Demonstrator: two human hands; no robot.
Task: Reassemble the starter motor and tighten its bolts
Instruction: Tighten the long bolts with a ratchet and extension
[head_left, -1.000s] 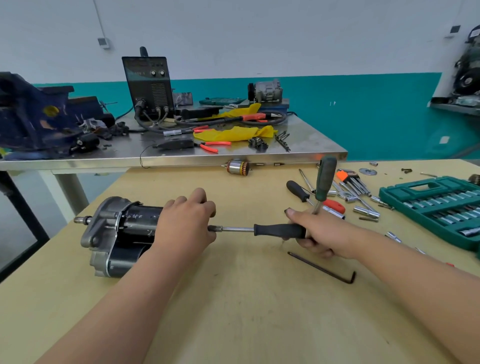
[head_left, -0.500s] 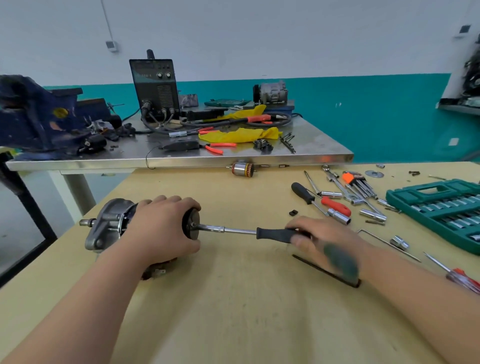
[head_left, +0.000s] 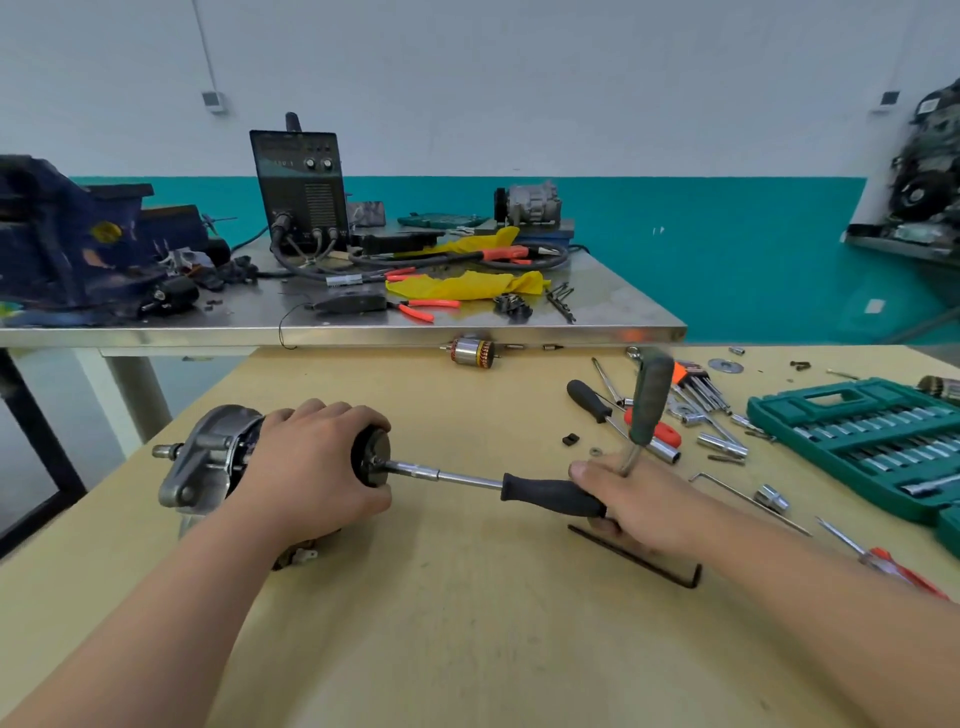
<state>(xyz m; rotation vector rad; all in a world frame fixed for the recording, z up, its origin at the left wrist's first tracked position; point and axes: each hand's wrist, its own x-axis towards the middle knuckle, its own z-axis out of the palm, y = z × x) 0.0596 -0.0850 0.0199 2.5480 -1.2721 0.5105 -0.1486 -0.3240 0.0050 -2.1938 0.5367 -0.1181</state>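
Observation:
The starter motor (head_left: 208, 462) lies on its side on the wooden table (head_left: 467, 623), its grey nose housing pointing left. My left hand (head_left: 311, 467) grips its black body from above. A socket driver (head_left: 545, 493) with a black grip and a chrome shaft is seated on the motor's right end cap (head_left: 371, 457). My right hand (head_left: 644, 504) holds the driver's grip end together with a ratchet, whose dark green handle (head_left: 652, 400) stands upright above my fingers.
A black hex key (head_left: 639, 558) lies under my right hand. Loose sockets, screwdrivers and hex keys are scattered at the right, beside a green socket case (head_left: 872, 441). An armature (head_left: 470, 352) lies at the far edge. A steel bench (head_left: 363, 332) with a welder stands behind.
The ratchet handle swung down towards me and has come back upright. My left hand slid left along the motor, uncovering the end cap.

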